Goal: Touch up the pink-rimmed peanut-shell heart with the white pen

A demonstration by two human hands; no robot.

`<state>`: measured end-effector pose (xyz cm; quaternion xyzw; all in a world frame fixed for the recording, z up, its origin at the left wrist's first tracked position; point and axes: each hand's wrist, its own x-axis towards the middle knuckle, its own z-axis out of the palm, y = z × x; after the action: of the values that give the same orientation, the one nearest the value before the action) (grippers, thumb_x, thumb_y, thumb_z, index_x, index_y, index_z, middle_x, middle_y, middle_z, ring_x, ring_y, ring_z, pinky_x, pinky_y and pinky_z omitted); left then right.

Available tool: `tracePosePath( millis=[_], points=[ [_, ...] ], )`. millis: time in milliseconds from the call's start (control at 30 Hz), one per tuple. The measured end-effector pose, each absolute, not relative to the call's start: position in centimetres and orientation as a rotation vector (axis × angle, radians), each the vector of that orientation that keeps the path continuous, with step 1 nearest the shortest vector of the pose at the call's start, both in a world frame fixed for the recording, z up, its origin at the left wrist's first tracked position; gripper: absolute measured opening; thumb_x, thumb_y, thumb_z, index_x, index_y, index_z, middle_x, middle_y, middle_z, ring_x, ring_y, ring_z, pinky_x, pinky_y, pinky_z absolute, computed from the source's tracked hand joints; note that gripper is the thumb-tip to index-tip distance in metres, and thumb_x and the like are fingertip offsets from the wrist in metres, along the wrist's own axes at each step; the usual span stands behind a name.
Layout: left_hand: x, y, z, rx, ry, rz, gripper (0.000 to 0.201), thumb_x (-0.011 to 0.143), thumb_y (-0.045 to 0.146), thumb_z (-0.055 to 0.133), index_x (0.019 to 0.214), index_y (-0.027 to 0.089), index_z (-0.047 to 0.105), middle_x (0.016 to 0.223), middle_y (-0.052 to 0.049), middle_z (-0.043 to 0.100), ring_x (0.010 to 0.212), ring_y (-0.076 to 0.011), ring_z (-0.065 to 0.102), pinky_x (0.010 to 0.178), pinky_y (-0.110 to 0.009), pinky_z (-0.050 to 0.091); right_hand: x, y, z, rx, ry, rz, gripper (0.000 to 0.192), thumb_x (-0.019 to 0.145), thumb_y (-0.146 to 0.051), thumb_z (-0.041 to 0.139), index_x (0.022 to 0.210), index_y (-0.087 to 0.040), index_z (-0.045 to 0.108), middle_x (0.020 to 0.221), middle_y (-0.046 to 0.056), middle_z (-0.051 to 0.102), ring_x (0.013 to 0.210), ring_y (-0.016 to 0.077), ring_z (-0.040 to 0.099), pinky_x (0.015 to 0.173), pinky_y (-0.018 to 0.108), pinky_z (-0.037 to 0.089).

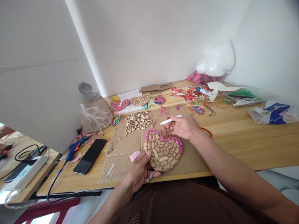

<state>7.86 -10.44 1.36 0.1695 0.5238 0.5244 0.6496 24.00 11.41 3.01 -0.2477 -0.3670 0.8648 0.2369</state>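
A: What did each hand hold?
B: Left hand gripped the peanut-shell heart on the cardboard sheet; right hand pinched a white glue stick just above it.

Pale bare walls behind a light wooden table, daylit, red plastic stool underneath.

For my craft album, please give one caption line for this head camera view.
Left hand steadies a peanut-shell heart; right hand holds a white stick.
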Motion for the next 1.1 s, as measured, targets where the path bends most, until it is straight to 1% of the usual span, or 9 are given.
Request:
tracePosePath(
  millis=[167, 400, 567, 667, 733, 800, 900, 1000, 1100],
  points=[
    [8.0, -10.2, 1.3, 0.410, 1.169, 1.168, 0.028, 0.093, 0.036, 0.062, 0.109, 0.014, 0.058, 0.106, -0.015, 0.073, 0.086, -0.0237, 0.075, 0.058, -0.027, 0.062, 23.7, 11.5, 2.9, -0.587, -0.916, 2.306, 0.030, 0.099, -0.033, 0.043, 0.092, -0.019, 0.068, 0.069, 0.003, 0.069, 0.076, 0.0219, 0.069, 0.079, 0.041, 0.054],
    [7.8, -9.9, 1.1, 0.439, 1.170, 1.222, 0.034, 0.093, 0.029, 0.061, 0.123, 0.016, 0.054, 0.111, -0.014, 0.071, 0.083, -0.0196, 0.074, 0.062, -0.026, 0.061, 23.8, 12.3, 2.8, -0.547, -0.915, 2.077, 0.026, 0.097, -0.030, 0.048, 0.092, -0.019, 0.070, 0.067, 0.003, 0.067, 0.069, 0.0161, 0.064, 0.077, 0.034, 0.054],
    [7.6, -10.0, 0.8, 0.556, 1.261, 1.251, 0.053, 0.086, 0.028, 0.069, 0.134, 0.021, 0.049, 0.114, -0.009, 0.065, 0.082, -0.0146, 0.070, 0.068, -0.026, 0.060, 24.0, 12.5, 2.8, -0.571, -1.028, 1.979, 0.020, 0.092, -0.032, 0.057, 0.091, -0.017, 0.070, 0.067, 0.004, 0.067, 0.068, 0.0171, 0.064, 0.073, 0.033, 0.053],
    [7.5, -10.2, 0.7, 0.711, 1.432, 1.174, 0.073, 0.082, 0.028, 0.070, 0.146, 0.022, 0.036, 0.104, -0.005, 0.063, 0.066, -0.0131, 0.066, 0.057, -0.026, 0.057, 23.9, 12.6, 2.6, -0.588, -1.098, 1.928, 0.020, 0.090, -0.034, 0.061, 0.091, -0.017, 0.070, 0.068, 0.004, 0.067, 0.069, 0.0172, 0.064, 0.070, 0.031, 0.052],
    [7.4, -10.4, 0.8, 0.908, 1.593, 1.090, 0.078, 0.080, 0.026, 0.069, 0.149, 0.024, 0.033, 0.098, -0.002, 0.062, 0.057, -0.0110, 0.060, 0.052, -0.026, 0.052, 23.8, 12.6, 2.5, -0.606, -1.136, 1.893, 0.020, 0.089, -0.036, 0.062, 0.091, -0.018, 0.070, 0.069, 0.004, 0.067, 0.069, 0.0170, 0.063, 0.070, 0.030, 0.052],
    [7.2, -10.7, 0.8, 1.153, 1.708, 1.009, 0.070, 0.081, 0.023, 0.066, 0.146, 0.025, 0.042, 0.092, 0.000, 0.064, 0.057, -0.0102, 0.057, 0.057, -0.024, 0.050, 23.8, 12.6, 2.6, -0.632, -1.170, 1.864, 0.019, 0.089, -0.036, 0.063, 0.091, -0.018, 0.070, 0.070, 0.004, 0.067, 0.068, 0.0169, 0.063, 0.071, 0.031, 0.051],
    [7.0, -11.2, 0.8, 1.409, 1.731, 0.977, 0.054, 0.083, 0.017, 0.062, 0.137, 0.026, 0.057, 0.086, 0.000, 0.067, 0.068, -0.0126, 0.058, 0.069, -0.025, 0.048, 23.9, 12.5, 2.7, -0.670, -1.221, 1.836, 0.018, 0.089, -0.037, 0.065, 0.091, -0.019, 0.070, 0.070, 0.004, 0.067, 0.068, 0.0175, 0.063, 0.070, 0.031, 0.051],
    [6.9, -11.3, 0.7, 1.581, 1.687, 0.978, 0.044, 0.085, 0.016, 0.060, 0.127, 0.026, 0.067, 0.090, -0.003, 0.068, 0.082, -0.0173, 0.061, 0.078, -0.027, 0.048, 24.0, 12.5, 2.8, -0.718, -1.292, 1.793, 0.021, 0.087, -0.042, 0.067, 0.089, -0.021, 0.068, 0.069, 0.004, 0.067, 0.066, 0.0180, 0.063, 0.066, 0.031, 0.050],
    [6.8, -11.4, 0.5, 1.668, 1.683, 0.957, 0.038, 0.087, 0.018, 0.060, 0.123, 0.027, 0.070, 0.095, -0.006, 0.069, 0.086, -0.0193, 0.062, 0.081, -0.029, 0.049, 24.2, 12.8, 2.6, -0.763, -1.402, 1.713, 0.032, 0.082, -0.052, 0.072, 0.088, -0.021, 0.067, 0.068, 0.004, 0.067, 0.065, 0.0174, 0.063, 0.063, 0.030, 0.049]
  ],
)
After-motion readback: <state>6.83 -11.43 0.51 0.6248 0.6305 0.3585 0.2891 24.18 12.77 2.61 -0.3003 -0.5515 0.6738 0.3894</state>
